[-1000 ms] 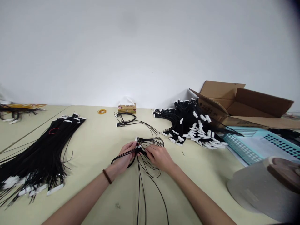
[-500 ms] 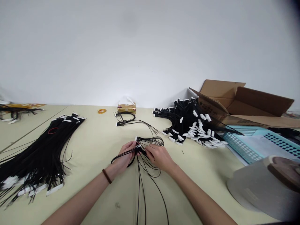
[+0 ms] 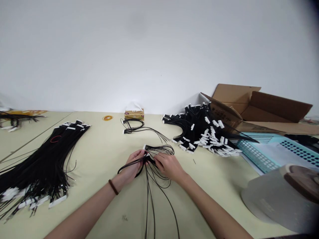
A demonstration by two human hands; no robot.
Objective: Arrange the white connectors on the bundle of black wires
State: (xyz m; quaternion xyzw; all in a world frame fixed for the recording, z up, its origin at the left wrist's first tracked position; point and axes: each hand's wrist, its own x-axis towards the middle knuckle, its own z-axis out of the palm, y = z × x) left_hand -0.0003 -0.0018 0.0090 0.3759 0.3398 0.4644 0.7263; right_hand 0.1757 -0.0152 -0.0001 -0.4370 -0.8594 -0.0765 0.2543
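A black wire harness [image 3: 159, 150] with white connectors is held between both hands over the middle of the table. My left hand [image 3: 135, 165] is closed on its left part, near a white connector, with a loop of wire passing across the wrist side. Opposite it, my right hand [image 3: 167, 163] pinches the wires just right of the second connector. Looped strands bulge out behind the right fingers, and several loose ends hang down toward the front edge. The fingertips of both hands are partly hidden by the wires.
Left lies a big bundle of black harnesses [image 3: 47, 156]. Behind my hands are another harness [image 3: 134, 127], a tissue box [image 3: 134, 115] and rubber bands [image 3: 107, 118]. To the right are a harness pile [image 3: 199, 129], a cardboard box [image 3: 274, 109], a teal basket [image 3: 259, 152] and a grey container [image 3: 276, 199].
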